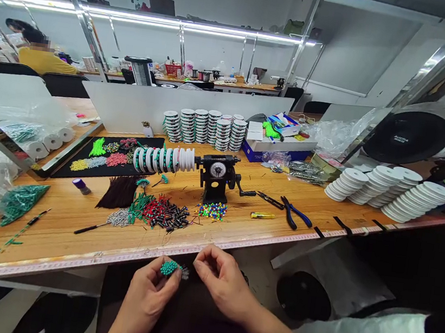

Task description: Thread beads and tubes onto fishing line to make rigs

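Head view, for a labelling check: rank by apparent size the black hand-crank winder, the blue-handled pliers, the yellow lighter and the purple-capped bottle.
1. Black hand-crank winder
2. Blue-handled pliers
3. Yellow lighter and purple-capped bottle: they look alike in size, so unranked.

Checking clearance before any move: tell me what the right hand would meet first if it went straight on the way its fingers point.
The right hand points left toward the left hand; first in line looks like the green bead bundle held there, though depth is unclear.

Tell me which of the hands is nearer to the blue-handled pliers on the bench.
Right. The right hand sits below and left of the pliers, near the bench edge. The left hand, pinching a teal bead bundle, is farther left still.
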Demonstrator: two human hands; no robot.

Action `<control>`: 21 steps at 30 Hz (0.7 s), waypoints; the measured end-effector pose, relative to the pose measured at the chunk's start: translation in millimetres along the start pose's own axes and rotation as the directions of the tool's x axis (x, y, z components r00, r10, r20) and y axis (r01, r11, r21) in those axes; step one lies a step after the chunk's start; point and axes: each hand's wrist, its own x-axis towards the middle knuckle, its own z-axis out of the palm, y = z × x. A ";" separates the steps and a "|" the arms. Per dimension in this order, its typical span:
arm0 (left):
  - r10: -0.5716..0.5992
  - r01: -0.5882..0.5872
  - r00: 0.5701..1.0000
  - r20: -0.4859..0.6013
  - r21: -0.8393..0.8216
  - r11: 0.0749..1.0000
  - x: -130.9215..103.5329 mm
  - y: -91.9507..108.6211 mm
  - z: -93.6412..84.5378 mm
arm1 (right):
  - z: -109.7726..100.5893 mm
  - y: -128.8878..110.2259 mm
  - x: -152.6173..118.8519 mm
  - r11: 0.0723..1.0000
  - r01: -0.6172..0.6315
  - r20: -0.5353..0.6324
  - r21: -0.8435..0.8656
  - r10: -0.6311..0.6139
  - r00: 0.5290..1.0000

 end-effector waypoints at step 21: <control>-0.169 0.259 0.947 0.273 -0.337 0.905 2.2 -17.6 5.2 | 8.7 11.0 5.2 0.701 -0.366 0.082 0.611 0.404 0.911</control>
